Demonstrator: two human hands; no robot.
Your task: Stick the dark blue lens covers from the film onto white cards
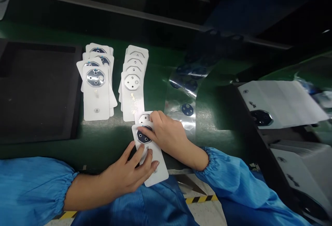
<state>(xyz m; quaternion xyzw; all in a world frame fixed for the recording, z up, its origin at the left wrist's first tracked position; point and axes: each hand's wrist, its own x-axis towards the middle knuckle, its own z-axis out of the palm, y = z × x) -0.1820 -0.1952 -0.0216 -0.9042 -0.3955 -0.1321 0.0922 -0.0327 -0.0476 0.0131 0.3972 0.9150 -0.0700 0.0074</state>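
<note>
A white phone back panel [159, 170] with a dark octagonal camera area lies tilted at the near table edge, overlapping another white panel [138, 116]. My left hand [127, 170] holds the front panel from its lower left, fingers bent across its face; its thumb is hidden. My right hand [168, 130] presses its thumb on the dark octagon, with its other fingers curled by the panel's upper right edge. Beyond my hands lie a stack of white panels with pale octagons [132, 98] and, left of it, a stack with dark octagons [96, 96].
Right of my hands lies a clear film sheet [176, 105] bearing dark blue stickers [187, 109]. A black mat [36, 94] covers the table's left part. At the right, a dark rack [246, 115] holds more white panels [287, 103]. The green tabletop [109, 139] ends just before me.
</note>
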